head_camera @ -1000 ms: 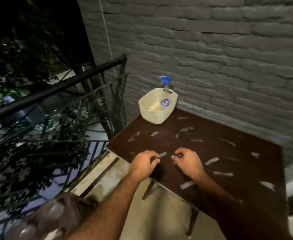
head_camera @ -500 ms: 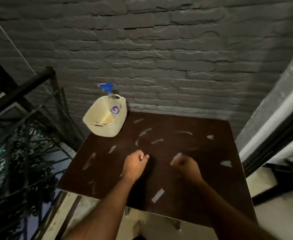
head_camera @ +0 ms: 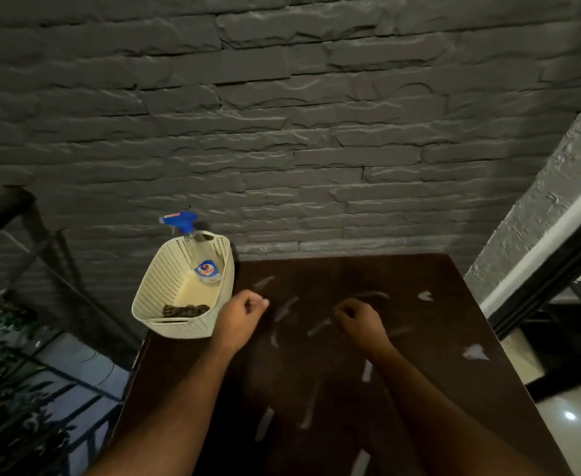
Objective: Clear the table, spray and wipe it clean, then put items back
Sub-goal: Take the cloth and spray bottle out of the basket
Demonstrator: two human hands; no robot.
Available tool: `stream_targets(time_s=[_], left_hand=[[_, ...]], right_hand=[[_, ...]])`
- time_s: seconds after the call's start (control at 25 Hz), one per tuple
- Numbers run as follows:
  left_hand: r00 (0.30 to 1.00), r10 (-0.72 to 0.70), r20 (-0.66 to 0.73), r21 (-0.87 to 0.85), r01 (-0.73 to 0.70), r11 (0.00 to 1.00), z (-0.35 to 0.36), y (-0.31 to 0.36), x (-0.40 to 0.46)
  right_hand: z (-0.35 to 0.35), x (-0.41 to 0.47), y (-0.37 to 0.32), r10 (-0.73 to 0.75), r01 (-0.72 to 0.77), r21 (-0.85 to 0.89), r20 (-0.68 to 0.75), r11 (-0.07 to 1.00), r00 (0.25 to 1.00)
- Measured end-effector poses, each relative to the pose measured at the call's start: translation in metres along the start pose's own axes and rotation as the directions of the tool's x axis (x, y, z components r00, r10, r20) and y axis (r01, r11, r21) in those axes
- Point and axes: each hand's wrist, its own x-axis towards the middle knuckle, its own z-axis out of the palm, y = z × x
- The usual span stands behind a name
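Observation:
A dark brown table (head_camera: 402,276) carries several white paper scraps, such as one (head_camera: 285,309) between my hands and one (head_camera: 475,352) near the right edge. My left hand (head_camera: 244,314) hovers over the table beside the basket, its fingers curled into a fist with nothing visible inside. My right hand (head_camera: 357,317) is curled too, and its fingertips pinch the end of a paper scrap (head_camera: 320,327). A cream perforated basket (head_camera: 160,286) stands on the far left corner. It holds a spray bottle (head_camera: 193,249) with a blue trigger and a dark cloth (head_camera: 184,310).
A grey brick wall (head_camera: 282,132) runs behind the table. A black metal railing (head_camera: 14,218) with plants below is at the left. A dark door frame (head_camera: 539,280) and a tiled floor (head_camera: 570,420) are at the right.
The view has swung right and down onto the table. Both hands have moved farther from me towards the basket and wall, staying curled. The scrap my right hand lifted now trails from its fingertips.

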Motion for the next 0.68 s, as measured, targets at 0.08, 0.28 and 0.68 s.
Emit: stream_targets(time_s=[0.08,0.28,0.68], left_hand=[[0.999,-0.015,-0.030,0.009,0.016,1.000,-0.016,-0.022,0.024],[0.988,-0.151,-0.019,0.122,0.152,0.981,-0.045,-0.072,0.063],[0.967,-0.164,-0.194,0.171,0.198,0.965,-0.107,-0.130,0.102]], right_hand=[[0.015,0.013,-0.015,-0.024,0.024,0.006,0.014,1.000,1.000],[0.059,0.044,-0.051,-0.040,0.041,-0.007,0.103,0.999,0.994],[0.159,0.103,-0.111,-0.001,0.013,-0.039,0.292,0.999,0.956]])
